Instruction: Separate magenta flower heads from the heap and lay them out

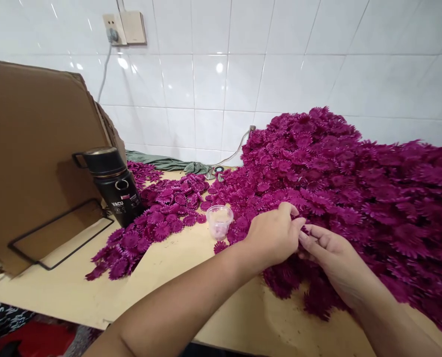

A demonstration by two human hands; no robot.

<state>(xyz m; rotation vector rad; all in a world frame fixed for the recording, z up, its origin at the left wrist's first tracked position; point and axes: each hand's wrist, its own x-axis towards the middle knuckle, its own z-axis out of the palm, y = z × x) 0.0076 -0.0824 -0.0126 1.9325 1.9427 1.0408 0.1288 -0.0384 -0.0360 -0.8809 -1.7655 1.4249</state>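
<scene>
My left hand (275, 235) reaches across from the left, its fingers closed in a pinch. Against its fingertips, my right hand (328, 250) pinches too, with thumb and fingers pressed together. A bit of a dark magenta artificial flower (305, 229) shows between the two hands; most of it is hidden by the fingers. Behind and beneath them rises a large heap of magenta artificial flowers (317, 153) with fringed petals. Left of my left hand stands a small clear plastic cup (220, 223) with something pale inside.
A smaller flower pile (161, 218) lies left of the cup, against a black vacuum bottle (112, 186). A black wire frame (75, 213) stands before a big cardboard box (34, 148). Green cloth (164, 161) lies along the tiled wall (209, 79). The wooden tabletop (161, 267) ends near me.
</scene>
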